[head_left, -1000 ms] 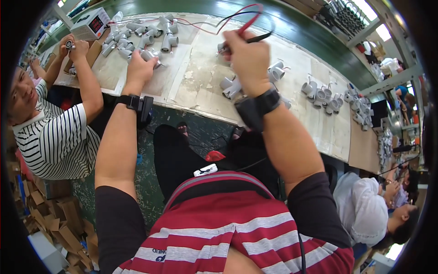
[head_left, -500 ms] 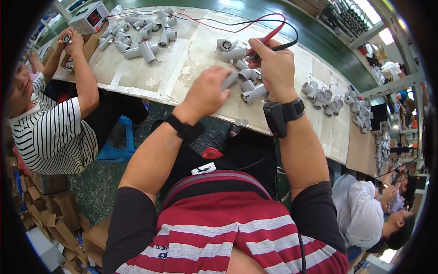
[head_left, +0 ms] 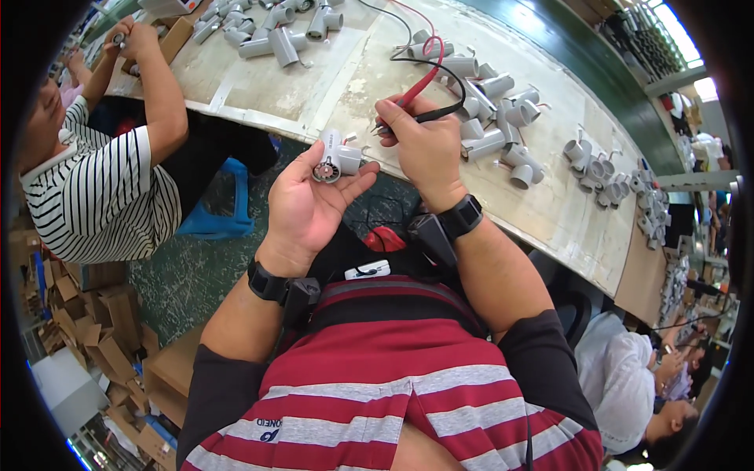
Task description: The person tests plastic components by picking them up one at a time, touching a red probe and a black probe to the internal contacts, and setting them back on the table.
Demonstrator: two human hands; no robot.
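Observation:
My left hand (head_left: 308,206) lies palm up in front of my chest, its fingers curled under a small white cylindrical part (head_left: 336,158) whose round open end faces me. My right hand (head_left: 422,146) grips a red probe and a black probe (head_left: 410,100) together like pens. Their tips point toward the white part, a short gap away. Red and black leads run from the probes back across the workbench (head_left: 314,86). A black band sits on each of my wrists.
Several more white cylindrical parts (head_left: 495,129) lie scattered on the workbench, with further clusters at the right (head_left: 597,169) and the far left (head_left: 271,35). A person in a striped shirt (head_left: 102,196) works at my left. Cardboard boxes (head_left: 86,330) are stacked on the floor.
My left hand has drawn back from the bench with a white part and turned palm up. My right hand came nearer with the probes.

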